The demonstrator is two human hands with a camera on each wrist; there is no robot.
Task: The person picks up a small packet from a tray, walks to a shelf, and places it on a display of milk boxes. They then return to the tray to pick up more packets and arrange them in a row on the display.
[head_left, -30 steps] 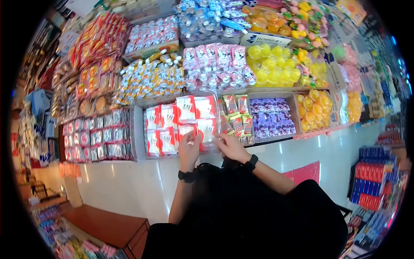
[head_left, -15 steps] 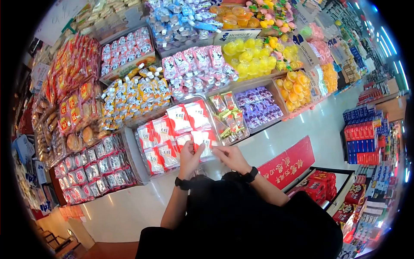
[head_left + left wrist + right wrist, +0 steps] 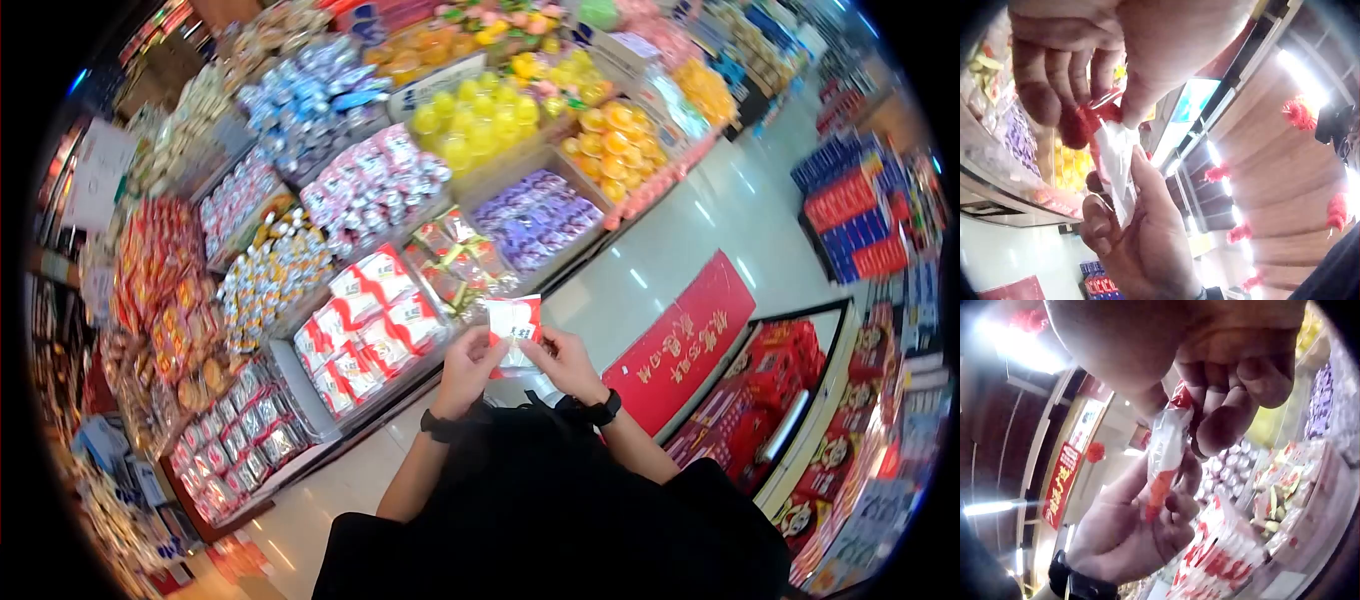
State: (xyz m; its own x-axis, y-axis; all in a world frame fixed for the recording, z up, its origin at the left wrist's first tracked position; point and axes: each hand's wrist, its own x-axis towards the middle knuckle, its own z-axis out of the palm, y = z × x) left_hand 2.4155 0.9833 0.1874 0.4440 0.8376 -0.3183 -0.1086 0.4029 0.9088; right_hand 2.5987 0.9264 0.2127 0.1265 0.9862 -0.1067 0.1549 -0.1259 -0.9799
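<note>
A small white and red packet (image 3: pixel 515 331) is held upright in front of the body, between both hands. The left hand (image 3: pixel 467 370) pinches its left side with thumb and fingers, and the right hand (image 3: pixel 562 362) pinches its right side. Seen edge-on in the left wrist view, the packet (image 3: pixel 1117 164) has the left hand (image 3: pixel 1085 62) above and the right hand (image 3: pixel 1154 237) below. In the right wrist view the packet (image 3: pixel 1169 447) runs between the right hand (image 3: pixel 1210 369) and the left hand (image 3: pixel 1129 525). Similar packets (image 3: pixel 366 318) lie in a bin to the left.
Bins of wrapped snacks cover the display: purple packets (image 3: pixel 541 217), orange cups (image 3: pixel 613 148), yellow cups (image 3: pixel 476 118) and silver packets (image 3: pixel 232 429). A red sign (image 3: pixel 682 345) and a case of red boxes (image 3: pixel 770 365) stand at the right. Blue and red boxes (image 3: pixel 852 205) are stacked beyond.
Both hands have moved away from the bin of white and red packets and now hold one packet beyond its right edge. The head view has turned, tilting the display.
</note>
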